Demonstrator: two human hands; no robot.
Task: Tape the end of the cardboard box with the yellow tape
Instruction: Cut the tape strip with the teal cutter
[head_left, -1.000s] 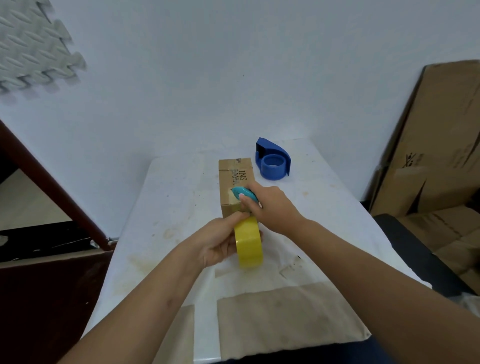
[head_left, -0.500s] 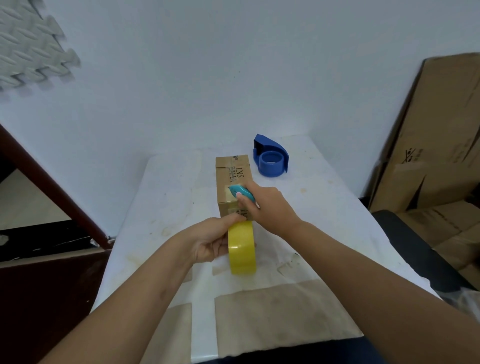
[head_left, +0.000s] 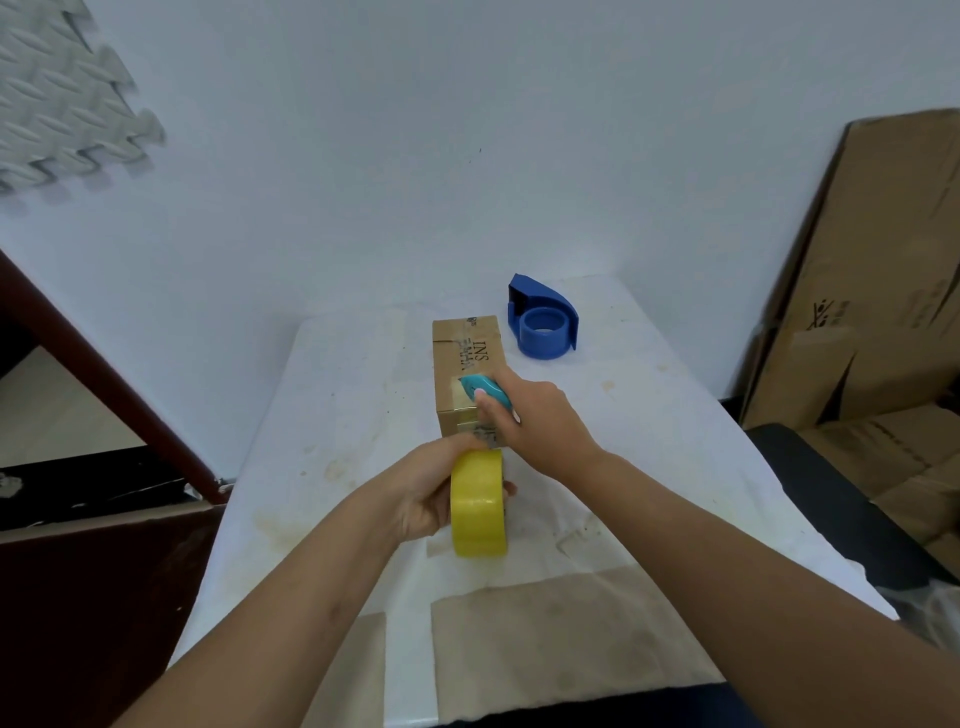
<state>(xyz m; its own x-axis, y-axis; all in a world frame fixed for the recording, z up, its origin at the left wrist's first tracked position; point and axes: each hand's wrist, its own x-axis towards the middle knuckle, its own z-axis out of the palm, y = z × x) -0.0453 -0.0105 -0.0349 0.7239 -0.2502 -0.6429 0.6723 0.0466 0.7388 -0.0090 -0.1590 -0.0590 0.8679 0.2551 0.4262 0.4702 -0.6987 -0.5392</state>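
A small brown cardboard box (head_left: 466, 364) with printed letters lies lengthwise in the middle of the white table (head_left: 332, 415). My left hand (head_left: 426, 493) grips a roll of yellow tape (head_left: 478, 501), held on edge just in front of the box's near end. A strip of tape runs from the roll up over that near end. My right hand (head_left: 540, 423) holds a small teal cutter (head_left: 483, 388) against the top of the box near its front edge. The near face of the box is partly hidden by my hands.
A blue tape dispenser (head_left: 543, 319) stands behind and right of the box. Brown paper patches (head_left: 545, 639) cover the table's near part. Flattened cardboard sheets (head_left: 872, 291) lean against the wall at right. A dark wooden frame (head_left: 104, 395) stands at left.
The view has shifted slightly. My left hand has drawn the yellow roll a little lower and nearer, away from the box end. My right hand stays on the box with the cutter.
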